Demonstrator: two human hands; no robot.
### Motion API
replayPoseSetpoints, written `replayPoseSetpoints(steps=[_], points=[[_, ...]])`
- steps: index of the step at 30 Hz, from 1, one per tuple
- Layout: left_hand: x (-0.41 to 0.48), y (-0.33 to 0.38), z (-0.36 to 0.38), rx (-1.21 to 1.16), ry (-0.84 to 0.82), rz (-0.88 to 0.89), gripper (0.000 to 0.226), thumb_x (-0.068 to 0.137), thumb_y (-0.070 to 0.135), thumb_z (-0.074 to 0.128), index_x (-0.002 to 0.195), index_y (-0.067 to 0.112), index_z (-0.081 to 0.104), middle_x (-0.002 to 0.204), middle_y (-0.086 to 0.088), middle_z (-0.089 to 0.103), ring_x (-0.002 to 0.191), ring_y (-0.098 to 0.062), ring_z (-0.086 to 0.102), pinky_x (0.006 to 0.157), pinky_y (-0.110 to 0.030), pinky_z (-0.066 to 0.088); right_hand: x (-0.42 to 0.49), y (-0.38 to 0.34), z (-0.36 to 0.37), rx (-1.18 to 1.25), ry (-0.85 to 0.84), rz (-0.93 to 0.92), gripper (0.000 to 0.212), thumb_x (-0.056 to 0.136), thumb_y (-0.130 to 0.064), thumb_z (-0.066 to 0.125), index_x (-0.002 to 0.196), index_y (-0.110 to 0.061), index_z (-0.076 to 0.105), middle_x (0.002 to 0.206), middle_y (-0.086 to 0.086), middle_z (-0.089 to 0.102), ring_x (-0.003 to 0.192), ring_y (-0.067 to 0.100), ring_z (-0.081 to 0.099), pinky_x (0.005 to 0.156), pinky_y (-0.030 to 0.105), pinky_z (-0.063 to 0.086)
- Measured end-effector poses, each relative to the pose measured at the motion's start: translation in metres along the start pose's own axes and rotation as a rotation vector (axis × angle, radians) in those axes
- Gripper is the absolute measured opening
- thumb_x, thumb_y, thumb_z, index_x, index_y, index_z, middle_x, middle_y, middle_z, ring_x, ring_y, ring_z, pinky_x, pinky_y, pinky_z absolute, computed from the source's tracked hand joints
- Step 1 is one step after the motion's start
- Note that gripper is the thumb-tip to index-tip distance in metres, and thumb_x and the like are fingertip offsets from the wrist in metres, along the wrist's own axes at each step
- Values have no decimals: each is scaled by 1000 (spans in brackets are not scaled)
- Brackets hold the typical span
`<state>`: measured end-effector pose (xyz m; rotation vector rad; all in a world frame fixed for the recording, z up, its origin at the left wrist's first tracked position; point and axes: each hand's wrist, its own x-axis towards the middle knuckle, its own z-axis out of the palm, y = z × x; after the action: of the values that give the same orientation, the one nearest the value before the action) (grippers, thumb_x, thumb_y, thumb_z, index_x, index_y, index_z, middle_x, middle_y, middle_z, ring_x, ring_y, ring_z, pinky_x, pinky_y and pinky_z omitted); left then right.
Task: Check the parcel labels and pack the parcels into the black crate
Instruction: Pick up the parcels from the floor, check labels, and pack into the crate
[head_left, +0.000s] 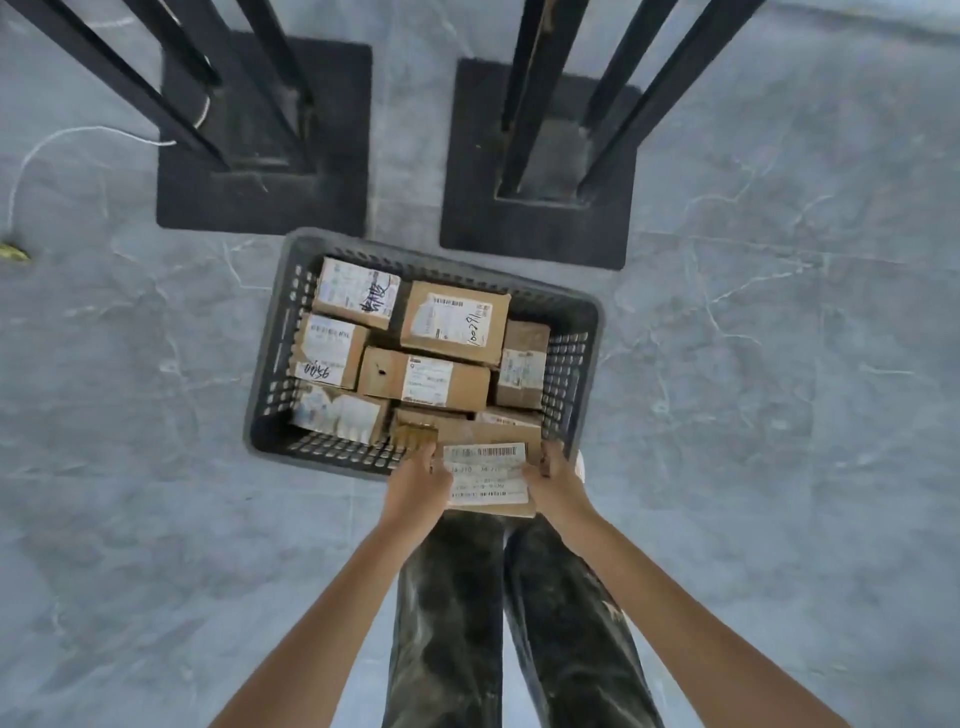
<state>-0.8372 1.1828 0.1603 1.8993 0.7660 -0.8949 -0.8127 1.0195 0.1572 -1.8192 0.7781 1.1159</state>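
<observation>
A black perforated crate (270, 358) stands on the grey floor, holding several brown cardboard parcels with white labels, such as one at the back (454, 322) and one in the middle (423, 382). Over the crate's near edge I hold another cardboard parcel (488, 475), its white barcode label facing up. My left hand (418, 486) grips its left side and my right hand (553, 480) grips its right side. The underside of the held parcel is hidden.
Two black stands with square base plates (262, 202) (535, 228) rise just behind the crate. A white cord (57, 143) trails on the floor at far left. My legs in dark trousers (452, 613) are directly below the crate.
</observation>
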Motion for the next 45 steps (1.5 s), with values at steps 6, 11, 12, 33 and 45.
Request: replayPoseSetpoints(steps=[6,11,12,33,45], points=[[78,-41,18,216,63,17,41,89,6,37,128,12,48,131,-12,48,107,-29,55,82,-41,55,79,23,42,46,-104,66,23,97,-14,45,118,-24,47,120,2,59,101,17,59,85,30,53],[134,-57,16,344,60,-69,27,93,7,43,117,6,55,122,-12,53,101,-25,56,83,-36,53,115,24,66,8,-123,26,29,97,-10,46,125,-15,46,123,8,58,107,23,60,87,35,54],[141,-58,15,352,58,-91,22,92,7,47,112,5,56,116,-12,57,96,-23,57,77,-32,53,120,23,69,-7,-116,18,32,96,-9,47,128,-14,45,125,9,58,108,24,60,87,34,54],[178,-96,11,563,294,30,55,81,18,70,122,8,36,110,-13,57,91,-27,64,69,-39,57,171,33,118,-290,-17,-203,35,91,-10,58,124,-4,49,120,11,63,108,24,61,89,32,52],[118,-50,-9,691,370,175,29,95,27,48,117,8,48,111,-9,56,94,-23,57,62,-30,48,113,-11,56,-316,6,-244,37,96,-28,51,127,-8,47,120,11,61,106,26,60,82,32,47]])
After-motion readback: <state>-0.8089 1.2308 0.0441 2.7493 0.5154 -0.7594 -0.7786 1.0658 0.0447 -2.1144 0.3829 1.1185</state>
